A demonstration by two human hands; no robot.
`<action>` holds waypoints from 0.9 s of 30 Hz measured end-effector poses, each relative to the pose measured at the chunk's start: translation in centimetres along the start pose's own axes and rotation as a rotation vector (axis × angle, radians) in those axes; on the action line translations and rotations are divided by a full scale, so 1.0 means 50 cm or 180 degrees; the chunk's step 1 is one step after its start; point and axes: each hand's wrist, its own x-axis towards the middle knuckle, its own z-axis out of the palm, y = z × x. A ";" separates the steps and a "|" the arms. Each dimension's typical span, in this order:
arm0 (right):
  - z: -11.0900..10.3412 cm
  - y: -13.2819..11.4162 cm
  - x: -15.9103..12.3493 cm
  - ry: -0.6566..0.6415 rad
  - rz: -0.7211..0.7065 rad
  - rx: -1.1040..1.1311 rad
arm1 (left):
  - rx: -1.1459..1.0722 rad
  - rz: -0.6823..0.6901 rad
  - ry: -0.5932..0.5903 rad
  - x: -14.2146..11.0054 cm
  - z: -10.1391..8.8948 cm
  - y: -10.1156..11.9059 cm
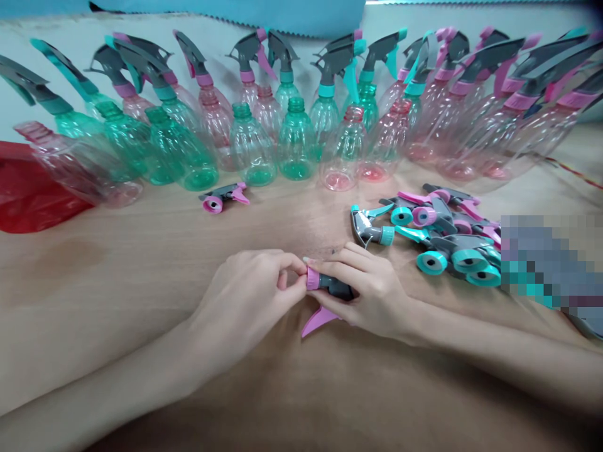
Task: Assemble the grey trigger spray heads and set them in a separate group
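Observation:
A grey spray trigger head (335, 287) with a pink collar and pink lever lies on its side between my hands, low over the wooden table. My right hand (372, 285) is wrapped round its grey body. The fingertips of my left hand (266, 279) pinch at the pink collar's open end; whether they hold some small part there is hidden. Just beyond my right hand lies a spray head with a turquoise collar (372, 227). Another spray head, with a pink collar (225, 196), rests apart, farther off to the left.
Several loose spray heads (452, 235) are heaped at the right, near a pixelated patch. Along the back stand green and pink clear bottles (296, 141), some open-necked, others with spray heads fitted. A red plastic bag (38, 188) sits at the left edge of the table (117, 270).

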 end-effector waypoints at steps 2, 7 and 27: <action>0.000 -0.001 -0.002 -0.0054 0.0022 0.0007 | 0.0103 0.0070 -0.0074 -0.002 -0.003 0.001; 0.001 -0.004 -0.004 -0.0078 -0.0037 -0.0016 | 0.0260 0.0102 -0.0156 -0.005 -0.012 0.006; -0.025 -0.003 0.015 -0.0049 0.0410 0.0992 | -0.0365 0.0958 -0.0015 -0.001 -0.065 0.006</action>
